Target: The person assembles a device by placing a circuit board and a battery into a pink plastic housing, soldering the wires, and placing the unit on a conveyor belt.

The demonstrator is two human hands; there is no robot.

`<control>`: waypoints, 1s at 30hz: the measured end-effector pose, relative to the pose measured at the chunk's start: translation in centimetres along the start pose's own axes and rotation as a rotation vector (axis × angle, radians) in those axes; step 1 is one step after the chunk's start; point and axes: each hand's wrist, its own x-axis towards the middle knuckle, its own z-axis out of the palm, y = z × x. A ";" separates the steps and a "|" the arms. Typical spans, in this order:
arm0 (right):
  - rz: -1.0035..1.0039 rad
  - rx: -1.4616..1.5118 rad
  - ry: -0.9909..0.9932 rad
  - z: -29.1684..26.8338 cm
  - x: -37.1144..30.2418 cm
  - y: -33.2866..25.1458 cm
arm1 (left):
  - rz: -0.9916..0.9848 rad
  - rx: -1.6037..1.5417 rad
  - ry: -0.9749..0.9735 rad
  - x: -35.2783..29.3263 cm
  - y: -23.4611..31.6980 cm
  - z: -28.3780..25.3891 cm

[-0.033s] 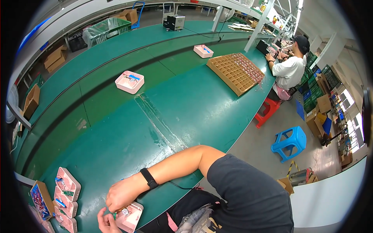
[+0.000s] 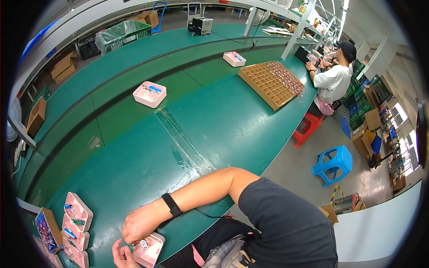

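A pink plastic housing (image 2: 153, 253) with wires inside sits at the table's near edge, right in front of me. Over its left side, my right hand (image 2: 139, 224) reaches down with fingers curled and pinched together; whatever is in its fingertips is hidden. My left hand (image 2: 124, 256) comes from below, thumb and fingers closing on a small green circuit board (image 2: 131, 247) at the housing's edge. Left of my hands, several pink housings (image 2: 79, 213) stand in a row, holding blue cylinders, wires and green boards. Beside them is a cardboard box (image 2: 48, 230) of small red and blue parts.
Two more pink housings (image 2: 149, 94) lie farther off on the green belt. A divided cardboard tray (image 2: 271, 84) holds small parts at the far right of the table. Beyond it a co-worker (image 2: 333, 76) sits. A blue stool (image 2: 333, 164) stands on the floor at right.
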 end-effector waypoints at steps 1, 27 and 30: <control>0.001 0.001 0.001 -0.3 0.0 0.1 | 0.007 -0.004 -0.005 0.0 0.1 0.1; -0.044 0.004 -0.009 -2.3 -0.7 1.4 | 0.500 0.786 0.141 0.2 -0.8 3.3; -0.053 0.031 -0.020 -1.7 0.2 1.4 | 0.506 0.742 0.370 -1.4 -2.0 2.5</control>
